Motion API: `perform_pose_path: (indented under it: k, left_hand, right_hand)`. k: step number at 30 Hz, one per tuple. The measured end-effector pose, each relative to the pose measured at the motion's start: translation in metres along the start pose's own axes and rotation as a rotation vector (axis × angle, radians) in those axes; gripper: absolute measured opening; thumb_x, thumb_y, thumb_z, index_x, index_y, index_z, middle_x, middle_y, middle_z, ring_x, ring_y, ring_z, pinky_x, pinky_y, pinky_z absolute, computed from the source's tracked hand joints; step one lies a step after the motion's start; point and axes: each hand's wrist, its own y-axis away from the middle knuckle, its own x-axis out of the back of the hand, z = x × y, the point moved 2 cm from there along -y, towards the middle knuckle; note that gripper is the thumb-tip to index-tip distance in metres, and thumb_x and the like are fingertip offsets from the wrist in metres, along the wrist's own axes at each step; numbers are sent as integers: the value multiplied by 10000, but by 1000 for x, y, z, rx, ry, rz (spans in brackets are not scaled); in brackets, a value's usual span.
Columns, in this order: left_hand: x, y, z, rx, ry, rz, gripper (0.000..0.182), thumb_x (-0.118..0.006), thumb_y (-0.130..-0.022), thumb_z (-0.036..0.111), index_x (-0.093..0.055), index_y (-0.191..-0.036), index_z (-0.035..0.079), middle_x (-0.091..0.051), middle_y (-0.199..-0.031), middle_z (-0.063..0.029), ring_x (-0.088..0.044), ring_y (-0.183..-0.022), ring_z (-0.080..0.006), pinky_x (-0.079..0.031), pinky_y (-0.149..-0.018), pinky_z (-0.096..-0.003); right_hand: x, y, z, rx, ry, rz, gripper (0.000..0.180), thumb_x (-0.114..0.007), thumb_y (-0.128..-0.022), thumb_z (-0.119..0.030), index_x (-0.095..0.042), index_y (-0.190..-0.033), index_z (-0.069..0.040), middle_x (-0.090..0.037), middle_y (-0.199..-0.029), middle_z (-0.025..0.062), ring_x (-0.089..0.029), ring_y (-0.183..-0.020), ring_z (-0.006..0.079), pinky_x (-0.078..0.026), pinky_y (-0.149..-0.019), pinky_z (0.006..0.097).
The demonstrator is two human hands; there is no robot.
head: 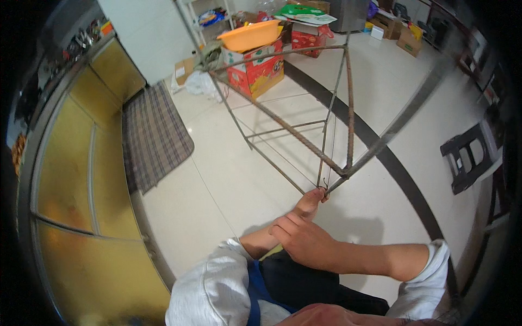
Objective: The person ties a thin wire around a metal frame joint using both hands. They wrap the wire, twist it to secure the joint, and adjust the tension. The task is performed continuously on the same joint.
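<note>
A rusty metal frame of thin welded bars stands before me, with triangular sections joined by long rods. At its lower corner my left hand pinches a leg of the frame, beside a small dark bent wire. Thumb and fingertips are closed there; the exact grip is partly hidden. My right hand lies over my left wrist, fingers curled on it, off the frame. Both forearms come from rolled light grey sleeves.
Yellow cabinets and a checked mat are on the left. An orange basin rests on a red carton at the back. A dark plastic stool lies tilted at the right.
</note>
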Motion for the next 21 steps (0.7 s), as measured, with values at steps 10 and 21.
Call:
perform_pose_path:
  k: [10,21]
  left_hand:
    - [-15,7,10,251,263,137,242,-474,-986,324,-499,-888,105,-445,-814,15,-415,-850,-99,-366,-769,-272]
    - [4,6,-8,117,30,28,157,-518,-963,273,-502,-902,130,-467,-823,4,-432,-825,-103,-384,-733,-266]
  right_hand:
    - [-55,-59,107,-606,650,-57,20,-598,-716,-56,-612,-722,-68,-588,-734,81,-601,-722,229,-502,-600,307]
    - [-116,-23,161,-1063,347,-250,76,-604,-705,-26,-649,-765,-35,-638,-738,123,-649,-689,233,-515,-542,336]
